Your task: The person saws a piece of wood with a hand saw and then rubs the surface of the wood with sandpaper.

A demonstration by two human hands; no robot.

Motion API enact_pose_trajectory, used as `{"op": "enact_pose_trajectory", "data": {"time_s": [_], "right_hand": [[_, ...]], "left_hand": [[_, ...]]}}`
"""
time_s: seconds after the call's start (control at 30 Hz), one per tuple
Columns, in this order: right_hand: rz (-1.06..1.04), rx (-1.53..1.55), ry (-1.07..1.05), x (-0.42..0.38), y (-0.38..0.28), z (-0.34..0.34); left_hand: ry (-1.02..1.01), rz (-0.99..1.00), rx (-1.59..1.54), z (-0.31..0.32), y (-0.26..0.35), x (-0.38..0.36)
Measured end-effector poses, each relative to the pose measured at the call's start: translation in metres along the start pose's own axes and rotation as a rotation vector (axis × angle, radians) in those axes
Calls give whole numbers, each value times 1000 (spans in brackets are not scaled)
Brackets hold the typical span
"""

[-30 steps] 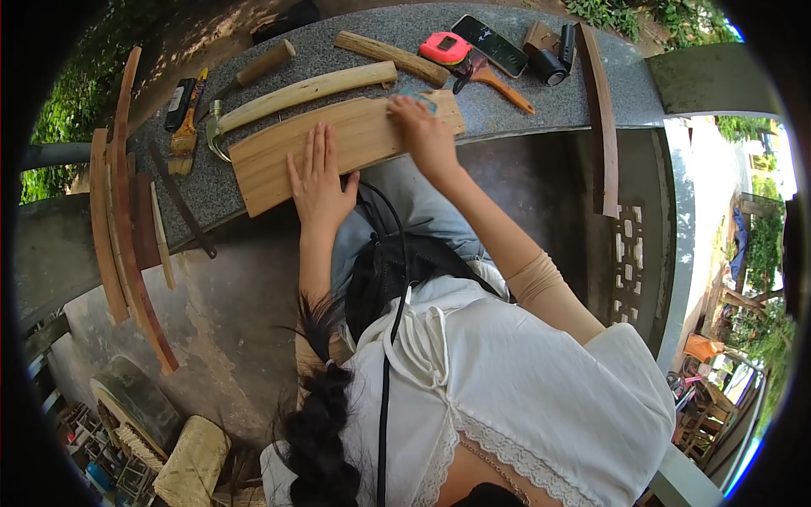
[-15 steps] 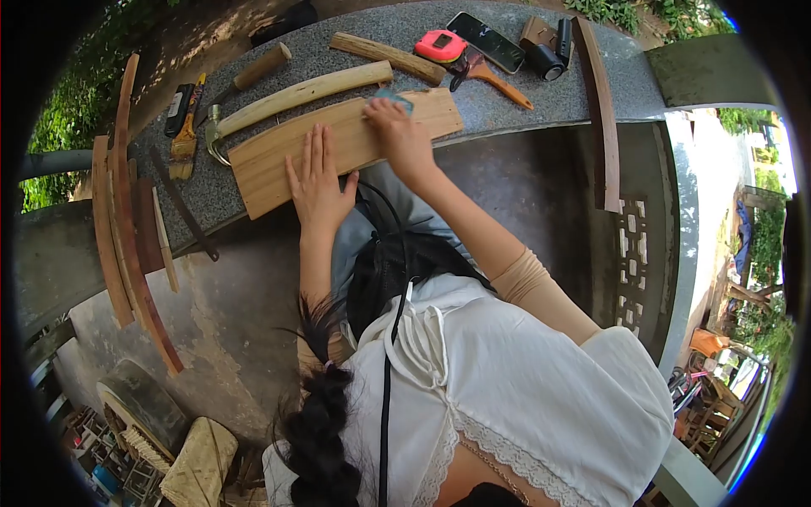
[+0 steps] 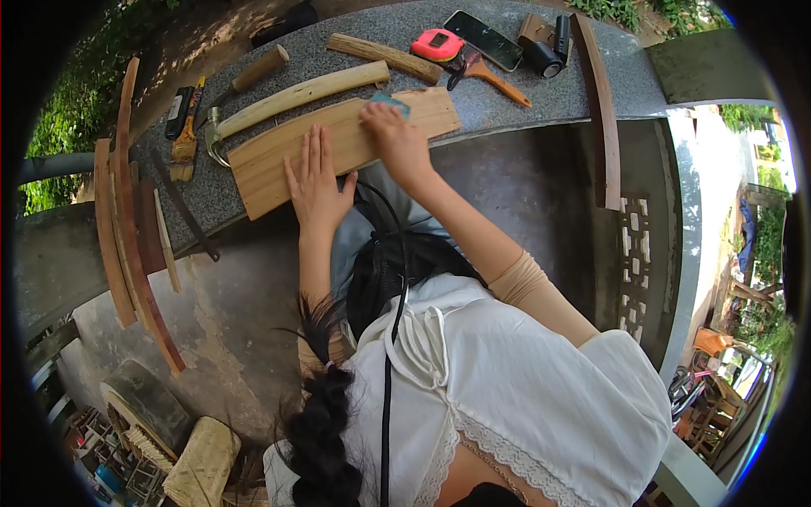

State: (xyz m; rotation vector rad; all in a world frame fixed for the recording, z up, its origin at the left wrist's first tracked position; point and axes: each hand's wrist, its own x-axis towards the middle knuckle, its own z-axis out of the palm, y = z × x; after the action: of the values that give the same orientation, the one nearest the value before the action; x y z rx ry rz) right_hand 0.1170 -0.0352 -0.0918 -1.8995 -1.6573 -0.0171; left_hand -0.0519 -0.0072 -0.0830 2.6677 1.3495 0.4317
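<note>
A pale wooden board lies along the near edge of the stone bench. My left hand is flat on it, fingers stretched out and apart. Toward the board's right part, my right hand presses down a flat teal piece of sandpaper, its fingers covering part of it. Just behind the board lie a claw hammer and a curved, peeled wooden stick.
The speckled bench holds a tape measure, phone, orange-handled brush, another paintbrush and a short stick. Dark wooden strips overhang its left end; one plank overhangs the right.
My right hand and the sandpaper have shifted slightly left on the board. My left hand stays flat in nearly the same place.
</note>
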Motion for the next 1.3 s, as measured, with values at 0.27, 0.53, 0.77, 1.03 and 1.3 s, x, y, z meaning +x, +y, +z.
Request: {"op": "enact_pose_trajectory", "data": {"time_s": [0.27,0.53,0.77,1.03,1.3], "right_hand": [[38,-57,7,-5,56,-33],[-23,23,-7,-25,-20,-6],[-11,-76,37,-22,66,-50],[-272,134,-24,-36,-41,6],[-40,-96,100,-33,61,-51]], "left_hand": [[-8,16,0,-1,0,0],[-26,19,-21,-2,1,1],[-5,23,-40,-1,1,1],[-9,3,-111,4,-9,1],[-21,-7,-155,-6,-5,-1]]}}
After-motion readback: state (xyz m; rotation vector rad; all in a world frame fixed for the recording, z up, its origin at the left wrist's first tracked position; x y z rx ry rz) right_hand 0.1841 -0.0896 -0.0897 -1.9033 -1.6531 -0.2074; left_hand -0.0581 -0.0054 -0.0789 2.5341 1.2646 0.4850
